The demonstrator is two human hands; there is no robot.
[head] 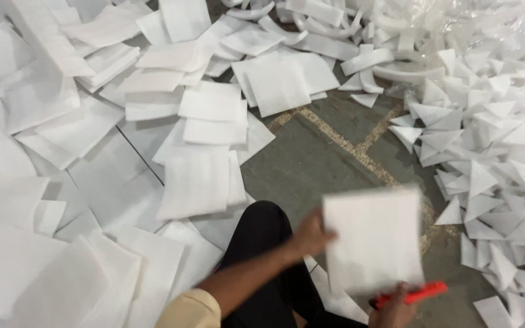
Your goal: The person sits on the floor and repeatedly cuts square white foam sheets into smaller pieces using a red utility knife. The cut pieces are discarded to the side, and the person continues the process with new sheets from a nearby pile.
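Note:
My left hand [311, 237] grips the left edge of a white square foam sheet [375, 240], held up and blurred with motion. Just below the sheet, my right hand [393, 310] is closed on a red-orange cutter [414, 294] that points to the right. My knee in black trousers [262, 237] shows under the left arm.
White square foam sheets [195, 182] lie scattered over the floor to the left and at the back. A heap of white triangular offcuts [487, 158] fills the right side, with curved strips [366, 61] behind. Bare grey floor with yellow lines [317, 158] shows in the middle.

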